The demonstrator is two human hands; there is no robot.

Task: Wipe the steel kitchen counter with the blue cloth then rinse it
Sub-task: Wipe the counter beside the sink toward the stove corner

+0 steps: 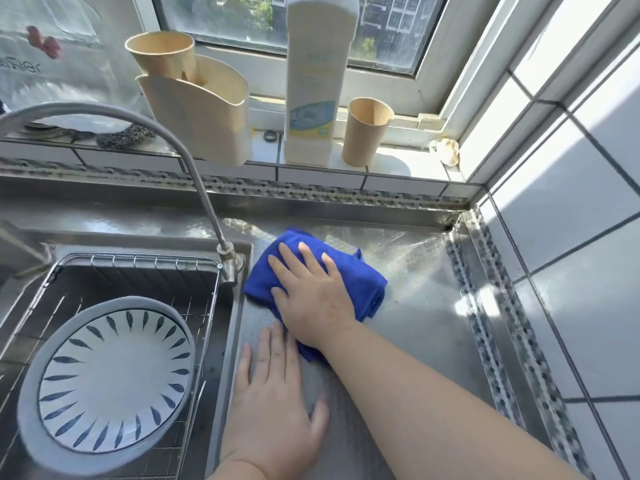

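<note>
You are in the wiping step, with the rinse not yet begun. Your right hand (313, 292) lies flat, fingers straight and slightly spread, pressing the blue cloth (349, 271) down on the steel bench (426, 306); it pushes the cloth rather than gripping it. The cloth is bunched into a folded pad at the left part of the bench, just beside the base of the tap (227, 258) and the rim of the sink (239, 327). Your left hand (273, 396) rests palm down on the bare steel nearer to you, fingers straight, holding nothing; its fingertips reach close to the near edge of the cloth, and it seems to brace you. To the left, the sink holds a wire rack (138, 259) with a blue and white patterned plate (114, 379) lying in it. On the tiled windowsill behind stand a tall white bottle (313, 91), a paper cup (365, 131) and a cream holder (201, 112) with another cup (161, 51) tucked in. Most of the bench to the right and toward the back corner looks uncovered by the cloth, so the next move probably calls for sweeping the pad rightward across that stretch with steady downward pressure. After that you would need to curl your fingers round the cloth, lift it, and carry it left under the tap spout, above the rack and plate.
</note>
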